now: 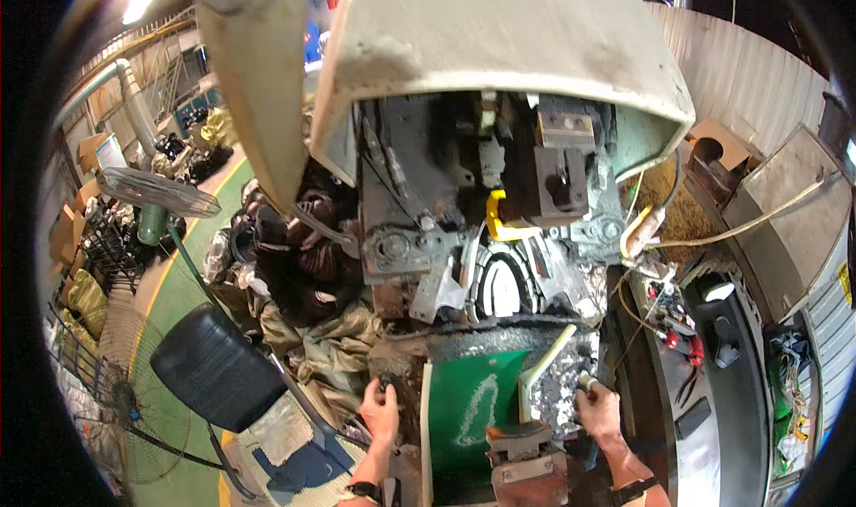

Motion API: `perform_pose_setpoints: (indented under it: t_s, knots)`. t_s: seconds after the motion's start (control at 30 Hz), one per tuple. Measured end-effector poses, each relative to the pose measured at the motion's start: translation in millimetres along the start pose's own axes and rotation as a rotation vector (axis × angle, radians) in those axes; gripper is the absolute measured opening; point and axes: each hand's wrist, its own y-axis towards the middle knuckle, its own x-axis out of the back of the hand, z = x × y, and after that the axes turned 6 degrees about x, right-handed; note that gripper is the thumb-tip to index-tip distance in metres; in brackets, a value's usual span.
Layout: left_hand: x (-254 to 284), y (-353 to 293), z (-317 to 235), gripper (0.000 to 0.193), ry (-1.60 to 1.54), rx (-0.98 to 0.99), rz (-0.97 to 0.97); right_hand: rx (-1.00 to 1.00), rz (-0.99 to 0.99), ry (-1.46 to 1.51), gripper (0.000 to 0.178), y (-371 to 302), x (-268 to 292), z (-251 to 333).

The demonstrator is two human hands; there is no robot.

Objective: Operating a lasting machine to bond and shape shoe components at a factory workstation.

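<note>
A large machine with a pale hood (508,34) stands in front of me. My left hand (381,413) is closed at the left edge of its bed, fingers round a small dark knob or button (384,384). On the right side, my right hand (599,413) has its fingertips closed on a small pale knob (585,380). Between the hands lies a green panel (450,391) with a chalk-like long outline on it. Beyond it, under the hood, sits a white shoe-shaped piece (502,288) with a dark rim, flanked by metal plates. A yellow bent part (499,222) hangs just above that piece.
A cream-coloured bar (551,360) rises by the green panel, behind a rusty metal block (528,471). At left stand a black-backed chair (214,364), a floor fan (125,400) and heaped sacks (334,351). Red-handled tools (682,346) lie on the right-hand bench.
</note>
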Motion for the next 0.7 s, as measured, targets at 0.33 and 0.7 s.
perform_pose_setpoints:
  t_s: [0.33,0.7]
  knots:
    - [-16,-59,-17,0.039,0.076,-0.389,0.212,0.082,-0.048,0.005,0.03,-8,-8,0]
    - [-35,-35,31,0.037,0.095,-0.363,0.23,-0.125,0.134,0.224,0.037,-10,-4,-26]
